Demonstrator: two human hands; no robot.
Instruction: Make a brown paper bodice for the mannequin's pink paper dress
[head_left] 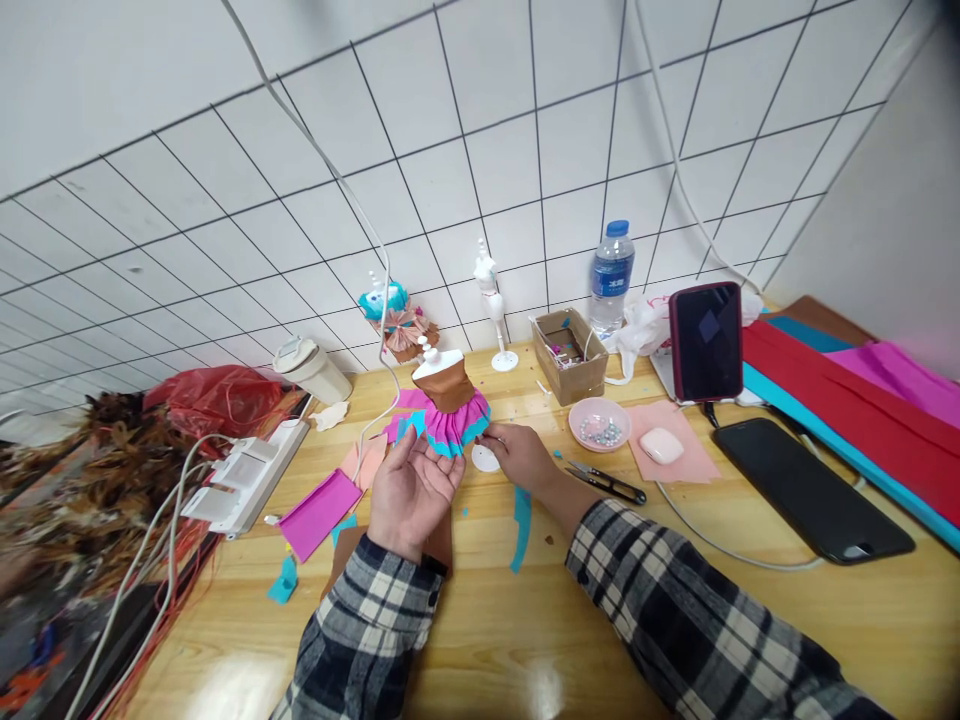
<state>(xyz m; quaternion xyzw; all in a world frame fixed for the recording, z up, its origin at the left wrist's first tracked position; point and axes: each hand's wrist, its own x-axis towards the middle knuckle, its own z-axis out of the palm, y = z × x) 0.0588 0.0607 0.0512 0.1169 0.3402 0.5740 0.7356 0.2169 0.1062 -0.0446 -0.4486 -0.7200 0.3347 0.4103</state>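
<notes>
A small white dress form [448,395] stands on the wooden table [525,620], wearing a brown bodice and a pleated magenta and teal paper skirt. My left hand [409,490] is palm up with fingers spread, touching the skirt's lower left edge. My right hand [517,455] pinches the skirt's right edge, fingers closed on the paper. A teal paper strip [521,530] lies under my right wrist. Both sleeves are plaid.
Small black scissors [607,483], a pink bead dish [598,423], a cardboard box [570,355], a water bottle [611,275], a propped phone [706,340], a flat phone [814,490] and crepe paper rolls [847,400] lie to the right. Power strip [244,480], feathers [90,480] and a cup [311,370] sit on the left.
</notes>
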